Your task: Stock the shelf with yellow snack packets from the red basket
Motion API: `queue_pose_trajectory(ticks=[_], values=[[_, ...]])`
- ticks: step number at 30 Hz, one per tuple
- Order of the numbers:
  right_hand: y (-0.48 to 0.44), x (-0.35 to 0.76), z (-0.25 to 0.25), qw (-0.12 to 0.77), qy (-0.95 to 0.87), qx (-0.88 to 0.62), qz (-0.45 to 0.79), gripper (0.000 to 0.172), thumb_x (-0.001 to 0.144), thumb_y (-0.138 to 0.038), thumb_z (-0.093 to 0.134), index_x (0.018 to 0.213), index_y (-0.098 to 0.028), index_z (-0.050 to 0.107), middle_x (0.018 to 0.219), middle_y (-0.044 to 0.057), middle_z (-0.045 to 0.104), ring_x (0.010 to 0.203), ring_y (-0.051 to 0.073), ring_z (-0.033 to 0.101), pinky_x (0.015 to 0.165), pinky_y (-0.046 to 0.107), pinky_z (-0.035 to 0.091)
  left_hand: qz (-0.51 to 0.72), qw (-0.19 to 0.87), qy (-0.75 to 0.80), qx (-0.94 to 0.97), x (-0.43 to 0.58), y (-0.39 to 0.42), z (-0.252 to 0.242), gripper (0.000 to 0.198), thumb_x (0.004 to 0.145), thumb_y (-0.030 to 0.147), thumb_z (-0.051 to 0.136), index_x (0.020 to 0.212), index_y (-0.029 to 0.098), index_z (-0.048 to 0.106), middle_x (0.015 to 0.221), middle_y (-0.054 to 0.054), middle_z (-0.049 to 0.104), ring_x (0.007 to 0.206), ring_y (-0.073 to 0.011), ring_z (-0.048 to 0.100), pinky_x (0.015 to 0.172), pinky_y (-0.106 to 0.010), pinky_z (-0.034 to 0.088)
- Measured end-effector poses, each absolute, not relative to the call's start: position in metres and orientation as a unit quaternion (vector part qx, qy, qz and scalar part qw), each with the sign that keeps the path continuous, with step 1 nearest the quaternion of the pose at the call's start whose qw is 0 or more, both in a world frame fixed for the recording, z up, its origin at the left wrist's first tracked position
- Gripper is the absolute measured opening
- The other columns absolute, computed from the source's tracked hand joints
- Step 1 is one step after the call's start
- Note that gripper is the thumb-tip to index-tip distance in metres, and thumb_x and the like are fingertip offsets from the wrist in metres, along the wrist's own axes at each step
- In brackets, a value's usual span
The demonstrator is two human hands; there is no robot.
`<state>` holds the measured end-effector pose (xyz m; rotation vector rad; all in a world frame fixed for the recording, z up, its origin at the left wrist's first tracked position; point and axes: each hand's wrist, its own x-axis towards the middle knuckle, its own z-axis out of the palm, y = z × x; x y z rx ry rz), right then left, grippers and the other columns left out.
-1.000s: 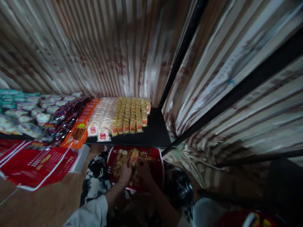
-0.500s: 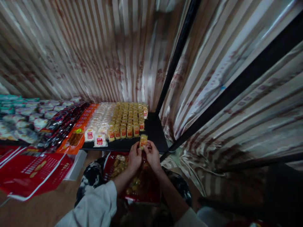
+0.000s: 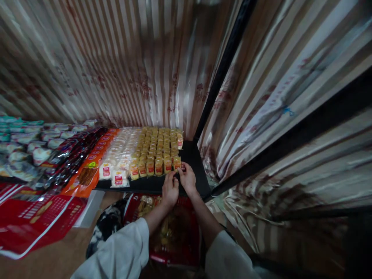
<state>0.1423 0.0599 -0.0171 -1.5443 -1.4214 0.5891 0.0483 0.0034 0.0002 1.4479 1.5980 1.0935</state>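
My right hand (image 3: pixel 187 179) pinches the right side of a small yellow snack packet (image 3: pixel 176 162) with a red label. This packet stands upright at the front right end of the rows of matching yellow packets (image 3: pixel 154 151) on a black shelf (image 3: pixel 192 155). Just below it, my left hand (image 3: pixel 170 190) has its fingers loosely bent, the thumb apart from the index finger and nothing visible between them. Under my forearms, a red bag (image 3: pixel 186 217) holds more loose yellow packets (image 3: pixel 167 228).
White-wrapped packets (image 3: pixel 119 177), an orange bag (image 3: pixel 87 174), dark shiny packs (image 3: pixel 69 159) and white and green packs (image 3: pixel 24 135) line the shelf leftward. A large red bag (image 3: pixel 35 221) hangs at the left. Black posts (image 3: pixel 215 81) and striped sheeting (image 3: pixel 130 69) enclose the shelf.
The yellow packet, held in both hands above the shelf's front edge, has moved forward to the front of the rows. My left hand has drawn slightly back from it.
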Motion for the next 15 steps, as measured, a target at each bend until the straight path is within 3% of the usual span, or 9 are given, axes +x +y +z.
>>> queue_pose_trajectory(ticks=[15], values=[[0.066,0.131,-0.023,0.467,-0.575,-0.625,0.245,0.039,0.079,-0.03,0.05,0.115,-0.017,0.06,0.097,0.01,0.06,0.084,0.02,0.06,0.069,0.033,0.055,0.433,0.343,0.61,0.568,0.043,0.016,-0.009,0.038,0.083,0.013,0.039,0.115,0.016,0.058,0.125,-0.009,0.058,0.119,-0.0181,0.05,0.106,-0.035,0.037]])
